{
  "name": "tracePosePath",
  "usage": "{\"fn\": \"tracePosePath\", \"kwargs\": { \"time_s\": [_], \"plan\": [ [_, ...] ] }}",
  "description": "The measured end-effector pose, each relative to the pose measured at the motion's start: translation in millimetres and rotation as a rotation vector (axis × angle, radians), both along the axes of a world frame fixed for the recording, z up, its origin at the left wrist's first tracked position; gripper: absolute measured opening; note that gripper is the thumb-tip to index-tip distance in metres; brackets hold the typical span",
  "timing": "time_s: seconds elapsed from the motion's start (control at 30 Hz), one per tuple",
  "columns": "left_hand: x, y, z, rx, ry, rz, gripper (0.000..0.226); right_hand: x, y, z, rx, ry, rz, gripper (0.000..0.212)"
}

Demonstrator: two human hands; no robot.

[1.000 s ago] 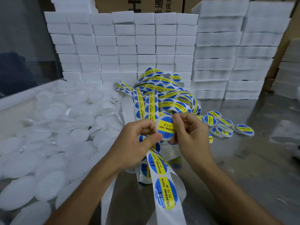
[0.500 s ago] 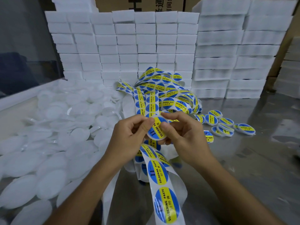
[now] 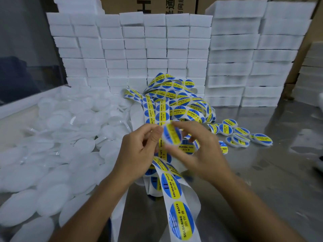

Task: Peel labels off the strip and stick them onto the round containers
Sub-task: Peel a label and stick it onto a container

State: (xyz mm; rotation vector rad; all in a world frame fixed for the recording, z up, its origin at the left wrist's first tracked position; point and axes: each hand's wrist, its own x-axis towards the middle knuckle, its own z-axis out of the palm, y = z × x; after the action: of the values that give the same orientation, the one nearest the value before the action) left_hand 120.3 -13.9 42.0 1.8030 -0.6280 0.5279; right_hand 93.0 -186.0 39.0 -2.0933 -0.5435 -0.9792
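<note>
A long white strip (image 3: 176, 203) of blue-and-yellow "soldering paste" labels runs from a tangled heap (image 3: 176, 102) down toward me. My right hand (image 3: 199, 152) holds a small round container (image 3: 172, 135) with a label on its top, between forefinger and thumb; it is blurred. My left hand (image 3: 139, 151) sits just left of it, thumb and fingers pinching the strip near the container's edge. Several labelled containers (image 3: 243, 135) lie on the table to the right. A big pile of plain white round containers (image 3: 57, 145) fills the left side.
Stacks of white foam blocks (image 3: 148, 49) wall off the back, with cardboard boxes behind them. The metal table (image 3: 262, 180) shows bare to the right of my hands. A white ledge (image 3: 26, 102) borders the pile on the left.
The labelled container has tilted and shifted a little right and up in my right hand. My left fingers have come off its face and now pinch the strip beside it.
</note>
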Motion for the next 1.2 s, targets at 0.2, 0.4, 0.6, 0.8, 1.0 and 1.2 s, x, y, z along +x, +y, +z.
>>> {"fn": "tracePosePath", "kwargs": {
  "time_s": [0.2,0.4,0.6,0.8,1.0,1.2],
  "plan": [
    [-4,13,7,0.248,-0.328,0.298,0.032,30,-69,-13,0.328,0.213,-0.548,0.028],
    [-5,14,4,0.400,-0.147,0.242,0.028,45,-121,-34,0.330,0.326,-0.897,0.025],
    [-1,12,1,0.230,0.031,0.126,0.019,49,-132,-47,0.329,0.478,-0.963,0.022],
    [4,11,4,0.019,0.112,-0.003,0.043,40,-103,-28,0.270,0.263,-0.820,0.018],
    [7,11,5,-0.216,0.184,-0.071,0.069,4,-27,7,0.390,0.249,-0.045,0.008],
    [11,14,6,-0.290,0.133,-0.021,0.073,-9,6,10,0.343,0.595,0.480,0.020]
  ]
}}
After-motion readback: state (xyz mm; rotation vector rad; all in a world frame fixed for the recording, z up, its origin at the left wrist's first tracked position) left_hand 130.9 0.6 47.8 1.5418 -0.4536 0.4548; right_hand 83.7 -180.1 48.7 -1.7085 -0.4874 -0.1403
